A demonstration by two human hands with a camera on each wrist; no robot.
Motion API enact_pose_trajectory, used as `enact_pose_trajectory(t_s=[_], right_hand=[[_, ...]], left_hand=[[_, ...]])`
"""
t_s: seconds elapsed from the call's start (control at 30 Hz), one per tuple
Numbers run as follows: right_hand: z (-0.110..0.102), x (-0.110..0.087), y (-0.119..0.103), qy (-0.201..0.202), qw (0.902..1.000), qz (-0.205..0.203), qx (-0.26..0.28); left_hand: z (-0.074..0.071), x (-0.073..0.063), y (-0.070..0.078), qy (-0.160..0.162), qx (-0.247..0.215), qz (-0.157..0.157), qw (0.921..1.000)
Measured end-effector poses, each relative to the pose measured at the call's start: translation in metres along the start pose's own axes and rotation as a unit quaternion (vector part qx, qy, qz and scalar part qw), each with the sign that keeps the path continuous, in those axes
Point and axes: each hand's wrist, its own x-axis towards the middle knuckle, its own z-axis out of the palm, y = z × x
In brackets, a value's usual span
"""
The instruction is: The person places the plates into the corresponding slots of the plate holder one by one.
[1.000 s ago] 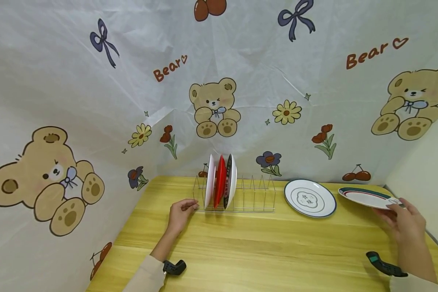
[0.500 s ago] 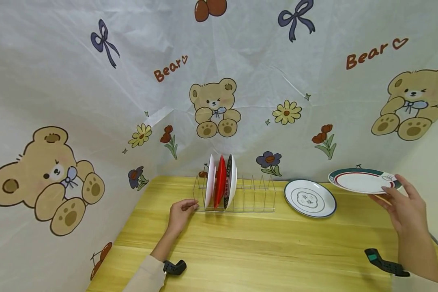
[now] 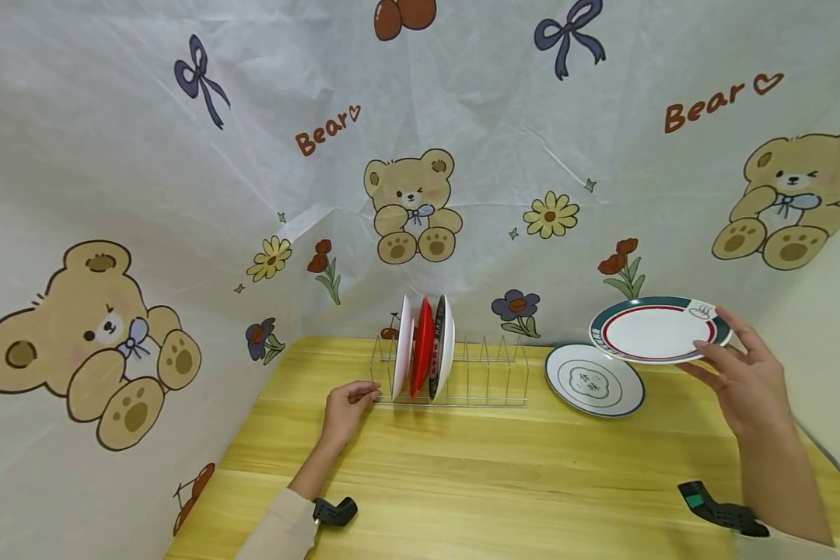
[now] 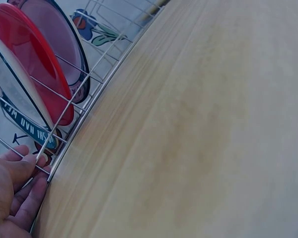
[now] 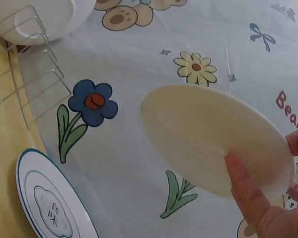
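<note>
My right hand [image 3: 745,381] grips the right rim of a white plate [image 3: 654,332] with a green band and a red ring. The plate is raised above the table and tilted, its far-left edge overlapping a blue-rimmed white plate [image 3: 595,380] in the head view. Its pale underside, with fingers spread beneath, shows in the right wrist view. My left hand [image 3: 346,412] pinches the left front corner of a wire dish rack [image 3: 486,403]. Upright in the rack's left half stand a white plate [image 3: 402,350], a red plate [image 3: 422,350] and a dark-banded white plate [image 3: 448,350].
The rack and the blue-rimmed plate are on a wooden table [image 3: 462,482]. Behind it hangs a white cloth [image 3: 476,101] printed with bears and flowers. The rack's right half shows bare wire dividers. A cable [image 3: 829,459] runs along the right side.
My right hand has lifted the green-banded plate from low at the right and carried it up and leftward. The left hand stays at the rack's corner.
</note>
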Motion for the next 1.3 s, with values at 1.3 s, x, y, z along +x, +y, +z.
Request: enact_pose_trajectory(t_s=[1.3], right_hand=[[0.103, -0.027, 0.041, -0.112, 0.9820, -0.003, -0.153]], left_hand=[[0.003, 0.011, -0.044, 0.024, -0.002, 0.013, 0.9996]])
